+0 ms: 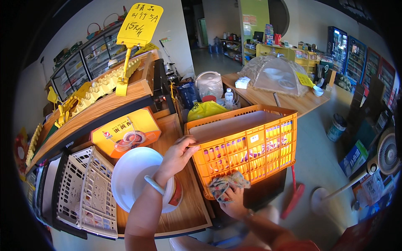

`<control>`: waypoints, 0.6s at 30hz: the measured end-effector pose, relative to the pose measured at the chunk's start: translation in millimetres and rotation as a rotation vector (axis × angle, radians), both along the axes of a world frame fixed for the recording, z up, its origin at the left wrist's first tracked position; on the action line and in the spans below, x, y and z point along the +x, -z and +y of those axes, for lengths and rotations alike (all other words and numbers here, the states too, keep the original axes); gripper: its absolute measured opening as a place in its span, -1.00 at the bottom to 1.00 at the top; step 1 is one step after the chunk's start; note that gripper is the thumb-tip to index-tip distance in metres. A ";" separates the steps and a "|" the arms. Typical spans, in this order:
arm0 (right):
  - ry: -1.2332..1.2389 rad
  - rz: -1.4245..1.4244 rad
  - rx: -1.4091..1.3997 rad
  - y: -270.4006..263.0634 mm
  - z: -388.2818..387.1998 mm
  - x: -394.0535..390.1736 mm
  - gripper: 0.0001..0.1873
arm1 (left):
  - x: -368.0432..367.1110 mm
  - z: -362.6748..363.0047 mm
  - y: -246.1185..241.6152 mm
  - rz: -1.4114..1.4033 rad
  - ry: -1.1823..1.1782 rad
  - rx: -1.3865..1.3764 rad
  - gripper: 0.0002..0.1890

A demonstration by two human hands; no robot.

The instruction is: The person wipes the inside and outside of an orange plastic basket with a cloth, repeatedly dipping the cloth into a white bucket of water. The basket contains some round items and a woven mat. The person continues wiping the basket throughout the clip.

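An orange plastic crate (pixel 251 147) with slatted sides stands tilted in front of me, a flat board (pixel 235 125) lying inside its top. My left hand (pixel 180 155) grips the crate's near left corner at the rim, a bangle on that wrist. In my right hand (pixel 234 200) is a multicoloured cloth (pixel 227 185), pressed against the lower left part of the crate's near side. Below and beside my left forearm sits a white round tub (pixel 135 175) on a wooden shelf (pixel 191 200); the forearm hides part of it.
Left of the tub is a white plastic basket (pixel 94 194), with a yellow and orange box (pixel 125 133) behind. Beyond the crate, a wooden table (pixel 301 105) bears a mesh food cover (pixel 273 75). A red-headed brush or broom (pixel 293 200) and a standing fan (pixel 388 153) are at right.
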State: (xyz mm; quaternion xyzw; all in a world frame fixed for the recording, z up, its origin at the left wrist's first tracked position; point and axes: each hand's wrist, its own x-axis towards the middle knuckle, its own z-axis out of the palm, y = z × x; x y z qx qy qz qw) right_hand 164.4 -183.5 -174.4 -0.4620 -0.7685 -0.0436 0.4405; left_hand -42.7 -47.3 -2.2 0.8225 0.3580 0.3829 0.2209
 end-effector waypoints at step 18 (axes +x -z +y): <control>-0.044 -0.020 -0.081 6.1 -7.3 -4.3 -0.66 | -4.6 4.4 3.8 0.107 0.006 0.031 -0.80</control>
